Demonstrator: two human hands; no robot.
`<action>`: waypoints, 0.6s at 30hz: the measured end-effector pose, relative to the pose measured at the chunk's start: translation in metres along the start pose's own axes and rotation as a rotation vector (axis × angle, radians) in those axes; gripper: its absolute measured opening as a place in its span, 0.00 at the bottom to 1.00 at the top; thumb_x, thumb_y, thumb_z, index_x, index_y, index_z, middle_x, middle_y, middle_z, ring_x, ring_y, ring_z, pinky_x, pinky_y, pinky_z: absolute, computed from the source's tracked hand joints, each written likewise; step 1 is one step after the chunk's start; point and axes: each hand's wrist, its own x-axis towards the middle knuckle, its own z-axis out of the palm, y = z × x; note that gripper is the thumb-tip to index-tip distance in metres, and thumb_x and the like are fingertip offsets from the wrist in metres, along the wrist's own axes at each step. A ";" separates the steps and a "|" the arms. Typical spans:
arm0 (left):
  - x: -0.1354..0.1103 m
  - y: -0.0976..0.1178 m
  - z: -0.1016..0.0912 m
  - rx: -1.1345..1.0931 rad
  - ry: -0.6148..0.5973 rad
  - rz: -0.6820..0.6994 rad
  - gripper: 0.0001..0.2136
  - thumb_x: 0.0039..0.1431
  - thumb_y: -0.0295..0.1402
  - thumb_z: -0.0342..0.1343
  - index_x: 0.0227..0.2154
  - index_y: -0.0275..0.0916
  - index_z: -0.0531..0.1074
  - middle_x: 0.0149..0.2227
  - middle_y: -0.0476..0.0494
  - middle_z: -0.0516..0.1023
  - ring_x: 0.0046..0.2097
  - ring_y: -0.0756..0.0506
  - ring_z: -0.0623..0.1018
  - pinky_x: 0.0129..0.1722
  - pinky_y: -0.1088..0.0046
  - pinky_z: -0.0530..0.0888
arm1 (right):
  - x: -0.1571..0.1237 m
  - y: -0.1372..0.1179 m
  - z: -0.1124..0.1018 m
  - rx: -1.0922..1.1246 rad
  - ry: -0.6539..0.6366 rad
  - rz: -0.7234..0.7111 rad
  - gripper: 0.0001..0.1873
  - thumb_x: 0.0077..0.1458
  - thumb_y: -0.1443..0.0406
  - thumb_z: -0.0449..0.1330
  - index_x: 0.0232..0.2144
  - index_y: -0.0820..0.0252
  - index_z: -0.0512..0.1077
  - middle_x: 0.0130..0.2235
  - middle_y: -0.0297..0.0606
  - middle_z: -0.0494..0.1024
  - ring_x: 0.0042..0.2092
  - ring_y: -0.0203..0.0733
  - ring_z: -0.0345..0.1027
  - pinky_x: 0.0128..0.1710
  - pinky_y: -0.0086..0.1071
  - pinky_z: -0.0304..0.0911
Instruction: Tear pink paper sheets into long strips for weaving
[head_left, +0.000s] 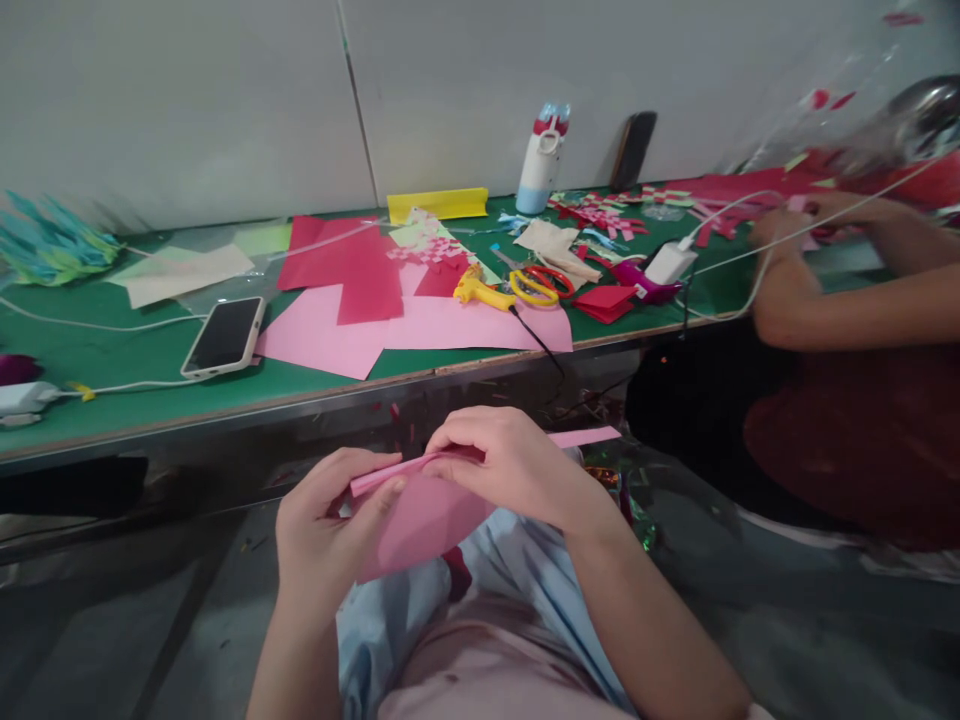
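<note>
Above my lap, both hands grip a sheet of pink paper [427,520] along its upper edge, which is folded or rolled into a narrow strip. My left hand [326,520] pinches the left end of that strip between thumb and fingers. Closer to the middle, my right hand [502,465] pinches the same edge with thumb and fingertips. The strip's far end sticks out to the right past my right hand. Part of the sheet is hidden behind my hands.
On the green table [142,350] lie a phone [225,335], red paper [367,270], pink sheets [322,330], a yellow glue gun [484,290] and scissors [534,288]. A white bottle [541,165] stands at the back. Cables cross the table. At right, another person's hands [780,225] work with paper.
</note>
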 end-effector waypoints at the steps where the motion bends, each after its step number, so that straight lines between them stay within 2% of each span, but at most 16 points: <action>1: 0.000 0.003 0.001 -0.013 0.006 -0.026 0.04 0.48 0.33 0.63 0.28 0.40 0.78 0.29 0.48 0.78 0.32 0.48 0.74 0.30 0.75 0.68 | 0.000 0.000 0.000 -0.005 0.002 0.001 0.05 0.56 0.66 0.60 0.31 0.60 0.75 0.33 0.33 0.78 0.37 0.35 0.69 0.37 0.26 0.58; 4: 0.001 0.005 0.001 -0.045 -0.018 -0.122 0.04 0.49 0.34 0.62 0.25 0.40 0.78 0.26 0.48 0.78 0.30 0.48 0.74 0.29 0.75 0.67 | 0.001 0.000 0.002 -0.005 0.007 -0.001 0.06 0.56 0.65 0.60 0.30 0.60 0.75 0.33 0.33 0.78 0.36 0.34 0.69 0.36 0.26 0.58; 9: 0.002 -0.004 -0.003 -0.054 -0.090 -0.256 0.05 0.48 0.36 0.63 0.25 0.41 0.79 0.26 0.49 0.78 0.29 0.48 0.74 0.27 0.76 0.67 | 0.002 0.003 0.005 0.032 -0.018 0.026 0.07 0.56 0.65 0.60 0.29 0.60 0.76 0.31 0.33 0.79 0.35 0.34 0.69 0.35 0.26 0.58; 18: 0.003 0.000 0.007 -0.037 -0.112 -0.365 0.08 0.46 0.39 0.63 0.26 0.40 0.80 0.26 0.47 0.80 0.31 0.46 0.76 0.28 0.75 0.69 | 0.006 0.009 0.013 0.201 -0.045 0.150 0.06 0.54 0.67 0.59 0.33 0.57 0.77 0.35 0.33 0.80 0.36 0.35 0.72 0.35 0.26 0.60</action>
